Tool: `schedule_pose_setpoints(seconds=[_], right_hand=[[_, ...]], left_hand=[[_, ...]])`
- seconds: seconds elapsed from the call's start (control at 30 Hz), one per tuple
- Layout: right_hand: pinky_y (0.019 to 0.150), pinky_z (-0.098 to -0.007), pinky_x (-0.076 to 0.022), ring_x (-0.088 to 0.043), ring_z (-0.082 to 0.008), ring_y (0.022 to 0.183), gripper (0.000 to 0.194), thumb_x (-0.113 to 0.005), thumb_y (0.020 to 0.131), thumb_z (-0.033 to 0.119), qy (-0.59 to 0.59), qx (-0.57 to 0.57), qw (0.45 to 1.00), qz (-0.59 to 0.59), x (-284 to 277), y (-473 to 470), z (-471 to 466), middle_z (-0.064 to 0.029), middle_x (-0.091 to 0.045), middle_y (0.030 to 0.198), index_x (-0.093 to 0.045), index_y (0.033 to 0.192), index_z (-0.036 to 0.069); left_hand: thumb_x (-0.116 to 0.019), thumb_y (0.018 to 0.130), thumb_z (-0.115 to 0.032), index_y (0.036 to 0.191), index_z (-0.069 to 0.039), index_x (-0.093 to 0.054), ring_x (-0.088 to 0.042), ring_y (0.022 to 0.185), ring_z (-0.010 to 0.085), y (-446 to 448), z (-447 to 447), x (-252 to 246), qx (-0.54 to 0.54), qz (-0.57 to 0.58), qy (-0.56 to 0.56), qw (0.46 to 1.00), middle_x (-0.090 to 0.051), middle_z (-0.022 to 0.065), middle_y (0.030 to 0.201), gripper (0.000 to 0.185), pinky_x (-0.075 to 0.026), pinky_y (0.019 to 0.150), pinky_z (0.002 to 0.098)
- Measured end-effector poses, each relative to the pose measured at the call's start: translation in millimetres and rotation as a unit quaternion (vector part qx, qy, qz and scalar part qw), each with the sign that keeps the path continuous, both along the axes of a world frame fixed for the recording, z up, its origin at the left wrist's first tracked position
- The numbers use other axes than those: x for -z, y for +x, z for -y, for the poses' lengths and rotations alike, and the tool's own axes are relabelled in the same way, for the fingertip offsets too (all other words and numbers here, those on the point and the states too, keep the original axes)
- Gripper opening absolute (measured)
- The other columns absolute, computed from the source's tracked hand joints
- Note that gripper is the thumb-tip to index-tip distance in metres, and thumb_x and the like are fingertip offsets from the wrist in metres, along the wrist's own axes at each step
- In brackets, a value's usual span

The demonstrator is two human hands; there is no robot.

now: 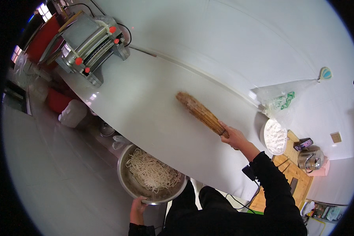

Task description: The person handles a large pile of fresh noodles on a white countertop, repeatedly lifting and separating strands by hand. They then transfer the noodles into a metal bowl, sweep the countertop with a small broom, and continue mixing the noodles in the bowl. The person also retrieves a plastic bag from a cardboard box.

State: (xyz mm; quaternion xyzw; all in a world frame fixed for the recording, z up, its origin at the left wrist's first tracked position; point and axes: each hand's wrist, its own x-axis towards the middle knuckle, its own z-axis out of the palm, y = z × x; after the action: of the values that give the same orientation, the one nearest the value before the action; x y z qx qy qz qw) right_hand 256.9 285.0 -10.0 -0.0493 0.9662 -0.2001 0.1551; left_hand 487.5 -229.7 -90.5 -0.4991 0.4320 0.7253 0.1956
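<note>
My left hand (pixel 138 206) grips the near rim of a round metal basin (pixel 124 180), held at the front edge of the white tabletop (pixel 153 118). Pale raw noodles (pixel 153 171) lie loosely heaped in the basin, partly hidden by the table's edge. At the right, my right hand (pixel 234 137) is closed on the handle end of a straw-coloured hand brush (pixel 200 113). The brush's bristles point towards the upper left, over the tabletop; whether they touch it I cannot tell.
A metal noodle machine (pixel 91 47) with red knobs stands at the upper left. A white bowl of flour (pixel 274 137) is at the right, near a plastic bag (pixel 283 97) hanging on the wall, a wooden board (pixel 283 165) and a glass pot (pixel 311 159). A plastic jug (pixel 73 113) sits below the table.
</note>
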Motion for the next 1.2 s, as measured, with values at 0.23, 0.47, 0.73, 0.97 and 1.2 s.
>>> schedule_pose_setpoints(seconds=[0.23, 0.47, 0.73, 0.97, 1.2], right_hand=[[0.064, -0.0424, -0.051, -0.063, -0.0317, 0.068, 0.07, -0.059, 0.082, 0.025, -0.009, 0.145, 0.989, 0.028, -1, -117, 10, -0.0132, -0.065, 0.081, -0.027, 0.144, 0.024], [0.074, -0.043, -0.0492, -0.062, -0.0364, 0.085, 0.071, -0.062, 0.08, 0.027, -0.048, 0.013, 0.997, 0.054, 9, -81, 40, -0.0217, -0.063, 0.093, -0.029, 0.144, 0.025], [0.07, -0.0448, -0.0489, -0.062, -0.0363, 0.078, 0.07, -0.059, 0.08, 0.028, 0.007, 0.057, 0.997, -0.057, 22, -206, 72, -0.0181, -0.064, 0.085, -0.03, 0.143, 0.022], [0.071, -0.0437, -0.0488, -0.062, -0.0353, 0.078, 0.073, -0.059, 0.079, 0.028, -0.035, -0.058, 0.997, 0.046, 18, -180, 117, -0.0162, -0.064, 0.086, -0.026, 0.145, 0.023], [0.068, -0.0441, -0.0502, -0.062, -0.037, 0.069, 0.071, -0.058, 0.082, 0.026, -0.079, 0.038, 0.995, 0.046, 5, -239, 148, -0.019, -0.064, 0.085, -0.027, 0.145, 0.023]], left_hand=[[-0.057, 0.072, 0.0, 0.113, 0.006, -0.05, -0.063, 0.085, 0.0274, -4, 16, -6, 0.016, 0.002, 0.018, 1.0, -0.06, 0.014, 0.102, 0.041, -0.057, 0.07, 0.0375], [-0.061, 0.071, -0.007, 0.1, 0.001, -0.055, -0.057, 0.064, 0.0219, 7, 31, 17, 0.007, -0.024, -0.008, 1.0, -0.059, 0.008, 0.081, 0.03, -0.046, 0.051, 0.0307], [-0.063, 0.069, -0.003, 0.106, -0.004, -0.05, -0.057, 0.06, 0.0188, 4, 40, 20, -0.024, 0.001, 0.022, 0.999, -0.058, 0.0074, 0.082, 0.04, -0.044, 0.044, 0.0276], [-0.064, 0.066, -0.001, 0.11, -0.006, -0.05, -0.057, 0.06, 0.0165, 10, 47, 34, -0.04, -0.022, 0.065, 0.997, -0.058, 0.0052, 0.086, 0.046, -0.043, 0.042, 0.0254], [-0.063, 0.068, -0.001, 0.111, -0.001, -0.05, -0.058, 0.062, 0.018, -2, 47, 15, -0.045, 0.009, 0.034, 0.998, -0.059, 0.0067, 0.089, 0.044, -0.045, 0.044, 0.0265]])
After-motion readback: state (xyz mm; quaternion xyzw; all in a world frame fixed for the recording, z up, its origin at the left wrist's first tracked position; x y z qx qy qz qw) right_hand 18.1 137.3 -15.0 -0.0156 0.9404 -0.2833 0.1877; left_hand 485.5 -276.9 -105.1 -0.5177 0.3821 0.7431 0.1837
